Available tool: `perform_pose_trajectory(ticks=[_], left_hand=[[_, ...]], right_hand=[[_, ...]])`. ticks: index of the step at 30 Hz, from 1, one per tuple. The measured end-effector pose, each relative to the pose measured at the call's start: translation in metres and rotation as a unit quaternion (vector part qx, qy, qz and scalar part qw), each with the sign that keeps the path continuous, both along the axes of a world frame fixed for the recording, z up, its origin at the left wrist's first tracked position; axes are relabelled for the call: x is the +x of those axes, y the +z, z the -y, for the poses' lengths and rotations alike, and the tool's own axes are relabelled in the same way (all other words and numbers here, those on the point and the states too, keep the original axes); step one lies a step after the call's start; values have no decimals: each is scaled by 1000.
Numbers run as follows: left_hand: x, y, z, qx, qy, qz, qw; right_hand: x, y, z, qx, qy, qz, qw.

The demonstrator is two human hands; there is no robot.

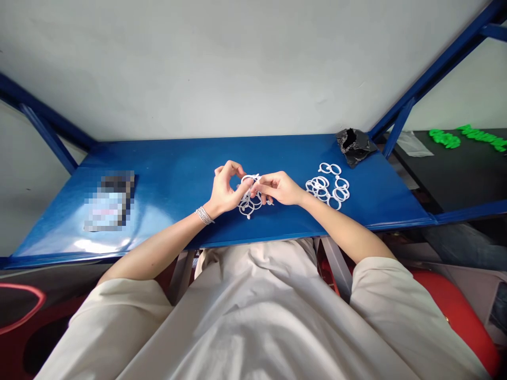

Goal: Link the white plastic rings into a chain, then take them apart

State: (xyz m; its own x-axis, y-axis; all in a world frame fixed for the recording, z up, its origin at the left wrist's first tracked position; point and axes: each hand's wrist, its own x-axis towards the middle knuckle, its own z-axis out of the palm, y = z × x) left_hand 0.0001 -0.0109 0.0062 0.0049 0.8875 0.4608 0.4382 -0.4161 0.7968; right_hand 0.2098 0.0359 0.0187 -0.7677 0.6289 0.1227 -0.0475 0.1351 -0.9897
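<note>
Nearest, a beige shirt [253,316] leans over the blue worktop [277,153]. The left hand [226,187] and right hand [278,189] pinch the top of a white ring cluster [249,205], which spreads nearer, below them; loose rings [328,189] lie right.

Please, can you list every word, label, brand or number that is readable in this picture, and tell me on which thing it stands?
No text can be read. The flat object on the blue table is pixelated, so anything printed on it is unreadable. The white plastic rings and the black plastic bag show no legible marks at this size.
</note>
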Motion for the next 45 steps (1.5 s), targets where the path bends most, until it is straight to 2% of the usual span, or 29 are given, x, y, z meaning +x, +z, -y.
perform_pose_trajectory(ticks=[3,7,11,14,18,26,30,33,36,38,41,43,45], left_hand=[[2,2,2,61,-42,-68,995],[3,1,3,62,-71,-138,986],[1,-3,3,79,-62,-158,982],[1,-4,3,82,-68,-159,981],[2,-5,4,53,-93,-154,982],[-2,-3,2,46,-164,-146,975],[-1,-1,2,44,-161,-152,974],[2,-1,2,38,-138,-141,980],[5,-3,2,27,-111,-122,986],[5,-4,1,19,-103,-122,987],[5,-5,-2,37,-106,-133,985],[5,-5,-3,57,-111,-135,983],[6,-4,-3,67,-113,-133,982]], right_hand=[[-1,-1,2,11,-9,18,1000],[1,-3,0,15,-21,24,999],[1,-6,-2,21,-46,14,999],[0,-7,-3,21,-95,-19,995],[1,-6,-1,85,-159,-28,983],[7,-6,2,208,-144,4,967],[5,-7,0,220,-139,12,966],[16,4,-11,237,-123,53,962],[48,27,-30,257,-168,174,936],[75,43,-43,244,-199,341,886],[107,57,-57,152,-180,552,800],[117,58,-61,119,-172,602,771],[117,55,-63,107,-165,618,761]])
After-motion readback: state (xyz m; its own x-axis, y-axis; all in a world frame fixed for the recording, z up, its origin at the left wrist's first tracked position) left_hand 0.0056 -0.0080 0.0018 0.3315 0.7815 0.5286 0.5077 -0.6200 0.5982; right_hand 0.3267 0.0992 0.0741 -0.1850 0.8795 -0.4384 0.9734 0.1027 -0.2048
